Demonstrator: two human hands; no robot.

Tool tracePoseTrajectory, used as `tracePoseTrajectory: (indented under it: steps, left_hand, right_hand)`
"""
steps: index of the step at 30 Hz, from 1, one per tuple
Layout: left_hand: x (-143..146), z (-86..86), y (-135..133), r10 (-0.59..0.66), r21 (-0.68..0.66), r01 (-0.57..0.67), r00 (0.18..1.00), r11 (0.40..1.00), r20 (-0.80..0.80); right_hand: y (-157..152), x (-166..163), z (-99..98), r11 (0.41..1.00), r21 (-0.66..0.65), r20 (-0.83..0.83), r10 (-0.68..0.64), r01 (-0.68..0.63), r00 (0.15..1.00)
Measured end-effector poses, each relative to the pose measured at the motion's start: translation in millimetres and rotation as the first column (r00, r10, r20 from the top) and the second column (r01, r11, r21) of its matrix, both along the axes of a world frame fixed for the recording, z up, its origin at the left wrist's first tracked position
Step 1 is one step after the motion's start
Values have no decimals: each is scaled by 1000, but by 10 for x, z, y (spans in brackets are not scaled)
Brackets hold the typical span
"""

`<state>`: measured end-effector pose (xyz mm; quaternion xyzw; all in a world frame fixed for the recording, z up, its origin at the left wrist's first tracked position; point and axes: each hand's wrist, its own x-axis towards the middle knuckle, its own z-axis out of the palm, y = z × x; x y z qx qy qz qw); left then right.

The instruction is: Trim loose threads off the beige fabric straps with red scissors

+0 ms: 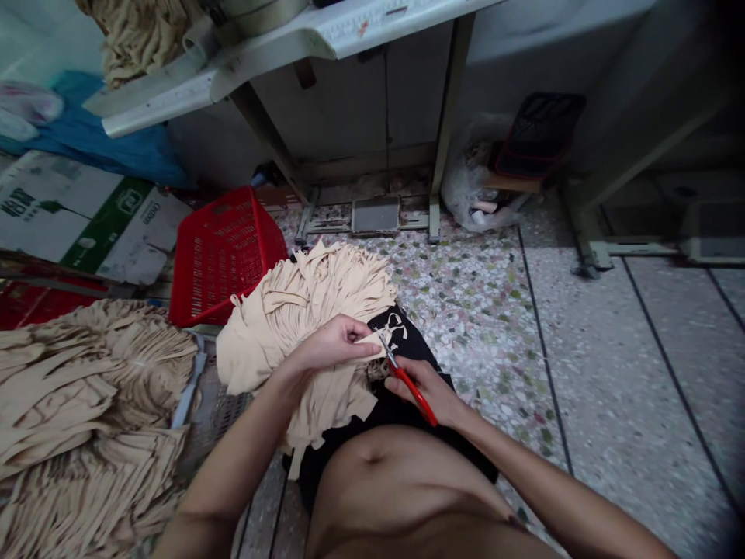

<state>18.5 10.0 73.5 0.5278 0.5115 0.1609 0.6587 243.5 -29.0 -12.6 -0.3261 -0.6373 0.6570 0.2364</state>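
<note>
My left hand pinches the edge of a beige fabric piece above my lap. In my right hand is a pair of scissors with red handles, its metal blades at the fabric's edge near my left fingertips. Whether the blades are apart is too small to tell. Thin fabric scraps lie on the black cloth over my legs, just beyond the blades. A large bundle of beige fabric pieces is heaped across my lap, under and beyond my left hand.
A red plastic basket stands beyond the bundle. More stacked beige fabric lies at the left, below a white-and-green carton. Ahead is a machine table with a foot pedal; a plastic bag sits on the speckled floor.
</note>
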Motion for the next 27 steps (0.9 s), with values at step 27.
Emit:
tracePoseTrajectory:
  steps: [27]
  left_hand:
    - [-522,-116,119,326,492,-106,863,864,-385]
  right_hand:
    - [38,-107,-284,931,-276,42,-238,240,970]
